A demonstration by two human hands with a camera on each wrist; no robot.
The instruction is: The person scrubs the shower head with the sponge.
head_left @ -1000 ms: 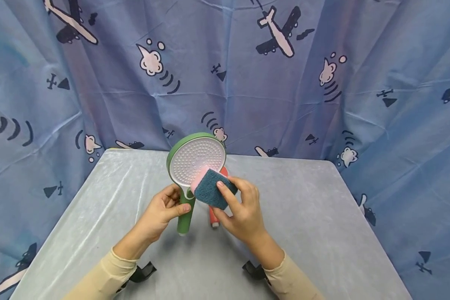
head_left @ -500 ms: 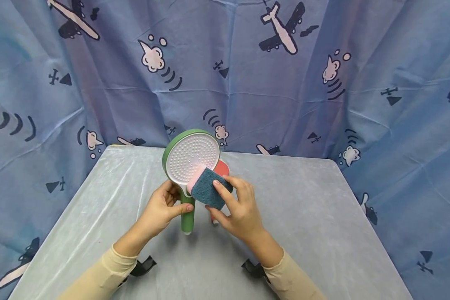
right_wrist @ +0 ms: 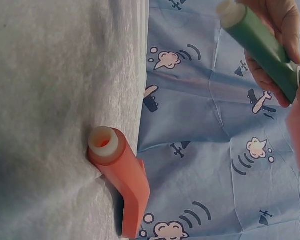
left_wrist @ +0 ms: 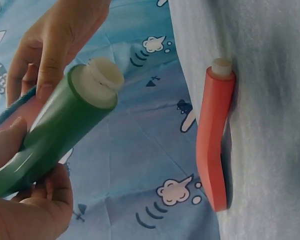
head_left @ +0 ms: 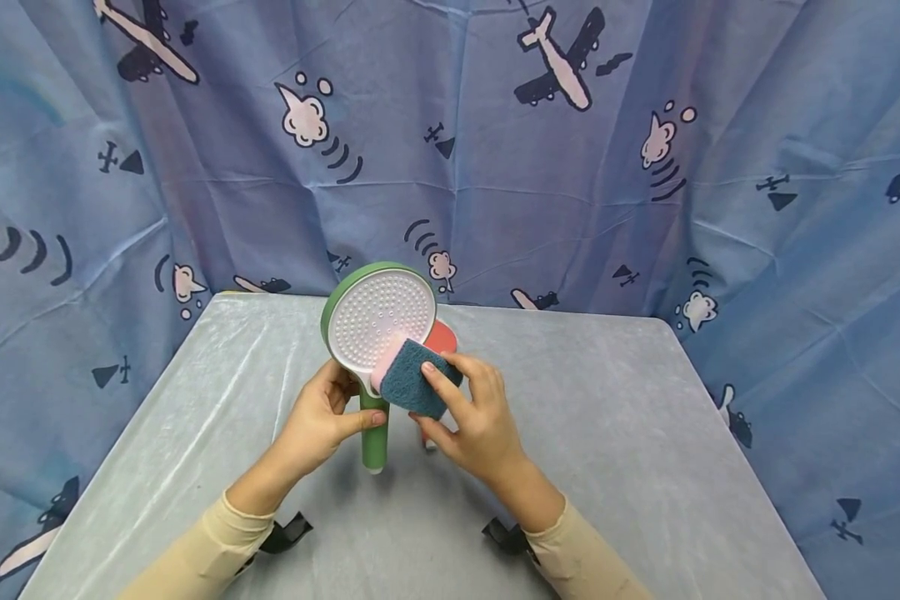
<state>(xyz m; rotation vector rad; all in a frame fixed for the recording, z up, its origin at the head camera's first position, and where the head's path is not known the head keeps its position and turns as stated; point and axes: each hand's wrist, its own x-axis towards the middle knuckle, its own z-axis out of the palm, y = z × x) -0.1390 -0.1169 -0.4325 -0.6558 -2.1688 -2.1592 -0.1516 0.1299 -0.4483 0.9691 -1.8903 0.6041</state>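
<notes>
A green shower head (head_left: pixel 382 317) with a white nozzle face is held upright above the table. My left hand (head_left: pixel 318 425) grips its green handle (left_wrist: pixel 65 125), thumb across the front. With the fingers of my right hand (head_left: pixel 480 425) I hold a sponge (head_left: pixel 418 379), pink on one side and dark teal on the other. Its pink side touches the lower right of the nozzle face. Behind the sponge, a red shower head (head_left: pixel 441 337) is partly hidden; its handle (right_wrist: pixel 122 172) lies on the table in the right wrist view.
The table (head_left: pixel 607 433) has a pale grey cloth over it. A blue curtain (head_left: pixel 495 167) printed with planes hangs behind and at both sides. Black straps (head_left: pixel 287 533) show beneath both wrists.
The green shower head and the sponge have shifted slightly left together, and the shower head's handle stands more upright. Both hands keep their hold.
</notes>
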